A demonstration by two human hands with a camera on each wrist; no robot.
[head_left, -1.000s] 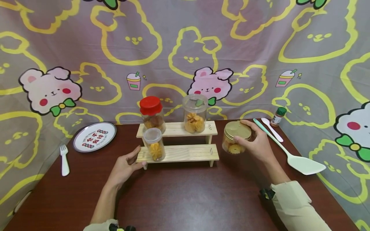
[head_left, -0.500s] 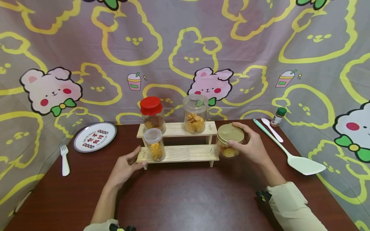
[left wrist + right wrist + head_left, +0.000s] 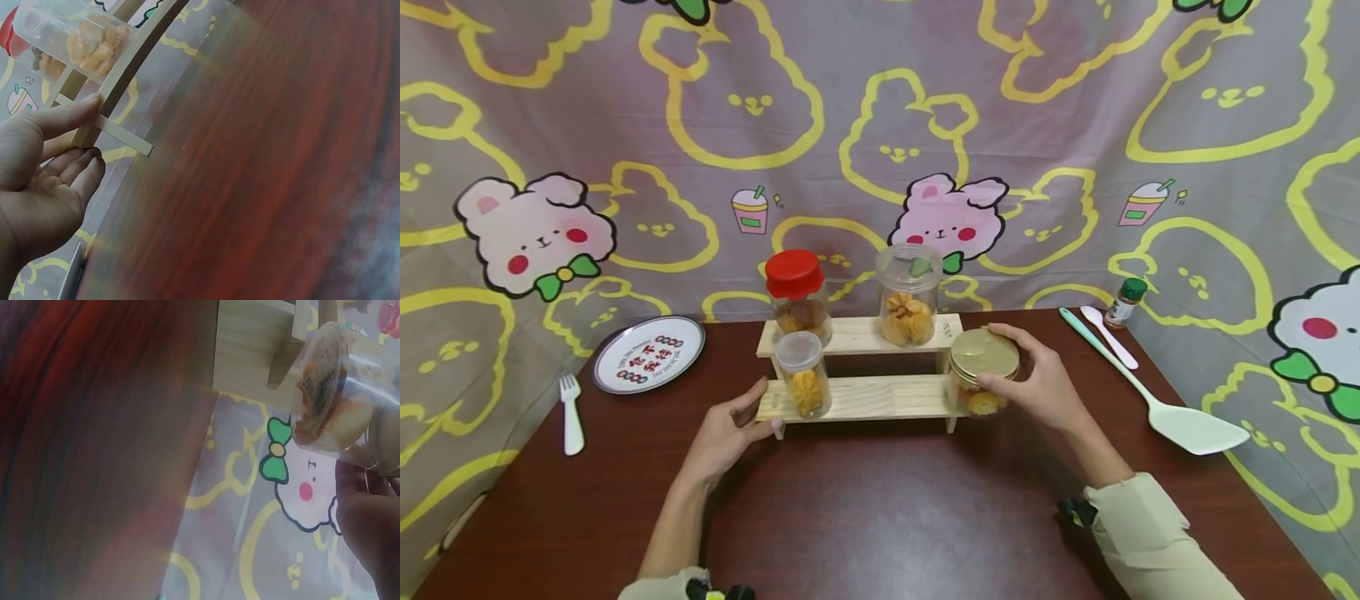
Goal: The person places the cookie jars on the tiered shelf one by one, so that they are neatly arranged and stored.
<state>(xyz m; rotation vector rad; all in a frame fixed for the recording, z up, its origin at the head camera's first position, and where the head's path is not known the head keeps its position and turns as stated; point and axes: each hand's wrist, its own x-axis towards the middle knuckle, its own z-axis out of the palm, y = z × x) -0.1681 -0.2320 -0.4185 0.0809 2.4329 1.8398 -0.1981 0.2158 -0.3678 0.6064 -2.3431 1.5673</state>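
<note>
My right hand (image 3: 1037,379) grips a clear jar with a gold lid (image 3: 983,358) by its lid, at the right end of the lower step of a wooden two-step rack (image 3: 880,397). Cookies show through its wall, and in the right wrist view the jar (image 3: 350,400) is tilted beside the rack. With thumb and fingers, my left hand (image 3: 726,433) pinches the left end of the lower step, also seen in the left wrist view. A small clear-lidded jar (image 3: 805,379) stands on that step. Above it stand a red-lidded jar (image 3: 796,296) and a larger clear jar (image 3: 908,296).
On the left lie a white plate (image 3: 650,354) and a white fork (image 3: 571,417). A pale green spatula (image 3: 1187,425), a white spoon (image 3: 1108,337) and a green-capped bottle (image 3: 1126,303) are at the right. A patterned curtain (image 3: 820,100) hangs behind the table.
My right hand has moved left with the gold-lidded jar, from beside the rack to the right end of its lower step. The left hand keeps its place on the rack.
</note>
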